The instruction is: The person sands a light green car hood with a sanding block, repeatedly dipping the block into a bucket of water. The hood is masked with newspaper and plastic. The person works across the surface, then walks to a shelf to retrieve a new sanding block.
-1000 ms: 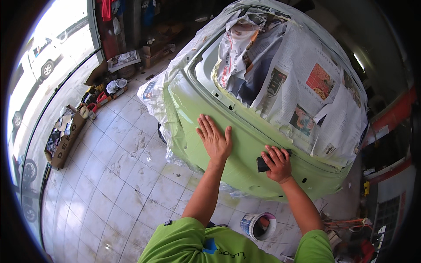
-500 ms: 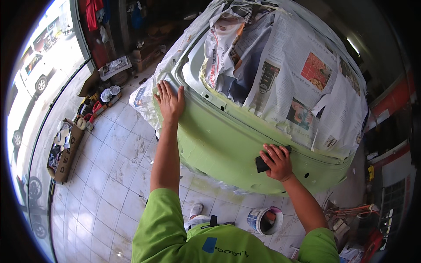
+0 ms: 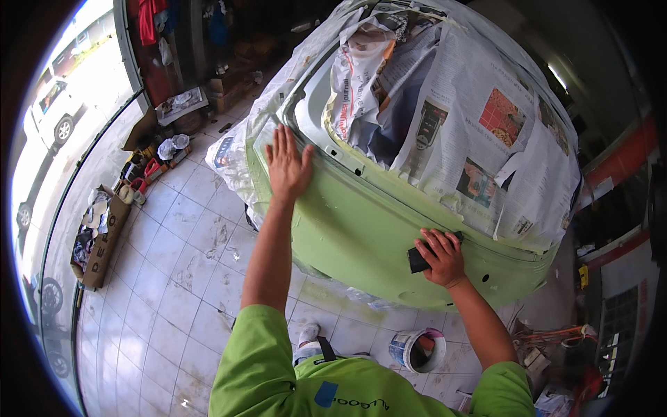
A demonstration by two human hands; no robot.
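Green panel [image 3: 361,226] touched at its far left by the left hand [image 3: 289,170], spread flat, black block [image 3: 419,259] clamped in the right hand [image 3: 443,260] at the panel's right, bucket [image 3: 401,347] placed nearer.

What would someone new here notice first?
The curved pale-green car panel fills the middle, with printed newspaper sheets masking the area above it. The bare left hand is spread over its upper left; the bare right hand holds a black rectangular block farther right. A white round bucket shows below.
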